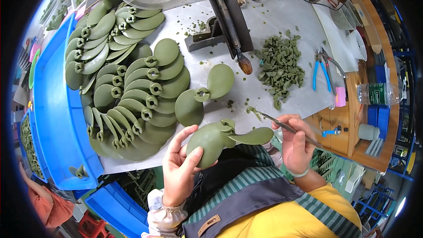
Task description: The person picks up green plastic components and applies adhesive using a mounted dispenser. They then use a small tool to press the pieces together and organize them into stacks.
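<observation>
My left hand [177,172] grips a dark green two-bladed propeller [210,140] by its nearer broad blade, thumb on top. The hub faces up and the other blade points right. In my closed right hand [298,146] is a slim metal scraping tool [288,128], its tip pointing up and left, apart from the propeller. Beyond my hands a single matching propeller [221,80] lies on the white sheet. Many more propellers [152,86] are stacked in overlapping rows to its left.
A brush [243,61] lies across a dark metal stand [224,13]. Green offcuts [280,66] form a heap at the right, near blue-handled pliers [324,72]. A blue tray [48,114] borders the table's left side; a plastic bottle [376,94] lies at the right.
</observation>
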`<state>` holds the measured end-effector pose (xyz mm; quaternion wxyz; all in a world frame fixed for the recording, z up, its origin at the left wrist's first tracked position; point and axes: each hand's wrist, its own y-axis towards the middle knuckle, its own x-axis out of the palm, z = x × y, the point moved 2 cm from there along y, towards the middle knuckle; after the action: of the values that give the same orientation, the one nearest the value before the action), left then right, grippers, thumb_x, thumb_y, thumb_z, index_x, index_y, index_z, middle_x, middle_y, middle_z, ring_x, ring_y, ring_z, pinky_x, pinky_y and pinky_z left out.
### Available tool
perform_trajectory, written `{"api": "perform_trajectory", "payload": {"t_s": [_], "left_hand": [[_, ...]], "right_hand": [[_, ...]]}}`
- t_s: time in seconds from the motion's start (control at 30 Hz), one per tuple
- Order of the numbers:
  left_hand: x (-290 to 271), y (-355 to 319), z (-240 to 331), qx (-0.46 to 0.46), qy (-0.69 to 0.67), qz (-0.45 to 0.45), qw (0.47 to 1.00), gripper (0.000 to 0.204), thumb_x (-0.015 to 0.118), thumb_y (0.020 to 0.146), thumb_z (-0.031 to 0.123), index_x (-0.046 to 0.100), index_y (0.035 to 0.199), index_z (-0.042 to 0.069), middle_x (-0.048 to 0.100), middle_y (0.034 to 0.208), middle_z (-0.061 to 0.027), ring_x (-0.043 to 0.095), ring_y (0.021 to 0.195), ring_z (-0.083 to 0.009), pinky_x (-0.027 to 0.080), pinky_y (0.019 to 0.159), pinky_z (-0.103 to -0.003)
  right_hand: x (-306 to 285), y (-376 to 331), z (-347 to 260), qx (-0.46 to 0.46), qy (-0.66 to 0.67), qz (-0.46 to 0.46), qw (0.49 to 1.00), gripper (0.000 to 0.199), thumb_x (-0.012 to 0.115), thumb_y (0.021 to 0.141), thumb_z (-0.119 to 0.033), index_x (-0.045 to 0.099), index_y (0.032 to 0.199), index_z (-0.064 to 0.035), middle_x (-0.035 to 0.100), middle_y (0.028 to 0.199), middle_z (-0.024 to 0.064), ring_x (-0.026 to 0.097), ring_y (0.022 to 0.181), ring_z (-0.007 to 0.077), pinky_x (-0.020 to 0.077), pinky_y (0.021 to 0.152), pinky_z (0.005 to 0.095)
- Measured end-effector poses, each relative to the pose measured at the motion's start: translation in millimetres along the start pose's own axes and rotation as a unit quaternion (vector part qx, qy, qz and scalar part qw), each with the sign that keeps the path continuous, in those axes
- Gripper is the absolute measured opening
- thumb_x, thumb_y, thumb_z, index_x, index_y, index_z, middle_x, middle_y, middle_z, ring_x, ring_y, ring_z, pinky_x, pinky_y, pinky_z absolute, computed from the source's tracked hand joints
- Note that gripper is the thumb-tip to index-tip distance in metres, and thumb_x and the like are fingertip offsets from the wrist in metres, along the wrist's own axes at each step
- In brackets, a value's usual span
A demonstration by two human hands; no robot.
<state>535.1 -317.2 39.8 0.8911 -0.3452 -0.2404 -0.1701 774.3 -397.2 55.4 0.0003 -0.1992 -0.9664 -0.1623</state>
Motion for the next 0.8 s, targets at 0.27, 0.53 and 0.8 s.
{"api": "perform_trajectory", "payload": {"t_s": [0.27,0.53,0.8], "left_hand": [[-2.0,-0.7,-1.4,-0.053,-0.040,-0.034,0.997,0.056,0.060,0.096,0.005,0.035,0.146,-0.001,0.064,0.122,-0.0191,0.068,0.103,-0.0246,0.060,0.087,-0.040],[-9.8,-14.7,4.6,-0.095,-0.070,-0.052,0.992,0.050,0.066,0.090,0.000,0.045,0.135,0.002,0.069,0.111,-0.0148,0.068,0.098,-0.0193,0.055,0.086,-0.030],[-162.1,-100.4,121.0,0.393,0.183,0.186,0.882,0.045,0.066,0.090,0.006,0.050,0.131,0.001,0.062,0.118,-0.0095,0.065,0.098,-0.0182,0.054,0.082,-0.032]], "right_hand": [[17.8,17.7,-24.1,-0.114,-0.205,-0.142,0.962,0.022,0.062,0.096,-0.014,0.066,0.113,0.0004,0.072,0.101,0.0172,0.069,0.094,0.0331,0.0553,0.084,0.0419],[18.3,16.6,-20.8,-0.128,-0.229,-0.237,0.935,0.033,0.076,0.082,-0.005,0.067,0.113,0.0002,0.072,0.103,0.0177,0.070,0.093,0.0336,0.0577,0.080,0.0408],[5.5,12.5,-25.2,-0.159,-0.223,-0.146,0.951,0.029,0.059,0.099,-0.028,0.059,0.107,0.0002,0.071,0.096,0.0230,0.070,0.084,0.0333,0.0571,0.072,0.0402]]}}
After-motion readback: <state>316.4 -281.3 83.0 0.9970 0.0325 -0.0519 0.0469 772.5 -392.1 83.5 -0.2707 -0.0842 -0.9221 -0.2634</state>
